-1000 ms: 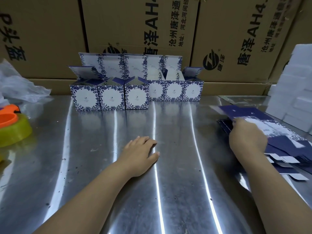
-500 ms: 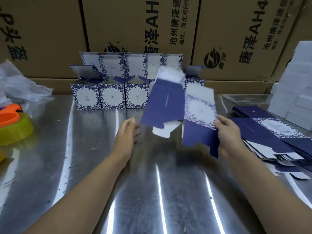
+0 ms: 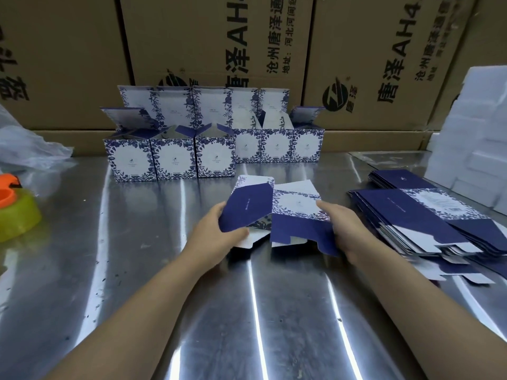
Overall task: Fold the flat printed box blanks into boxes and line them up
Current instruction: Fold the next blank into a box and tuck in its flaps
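**Half-opened blank held over mid-table, both hands on it**

The left hand (image 3: 212,238) grips the blank (image 3: 247,209) by its left edge, thumb curled on top. The right hand (image 3: 343,229) curls round its right edge, just above the table (image 3: 137,283). I reckon a skewed squeeze would crease a panel off its score. The loose near flaps hang close to the steel and could snag and bend. The right forearm runs just beside the stack (image 3: 406,215), whose ragged near edge fans out, so a wide elbow might sweep sheets off. The boxes (image 3: 175,157) stand at the far side with lids up, so a careless set-down could tip one. There is bare steel between hands and boxes, and more to the left up to the tape roll (image 3: 16,218). On the right, the stack and foam (image 3: 472,127) close things in.
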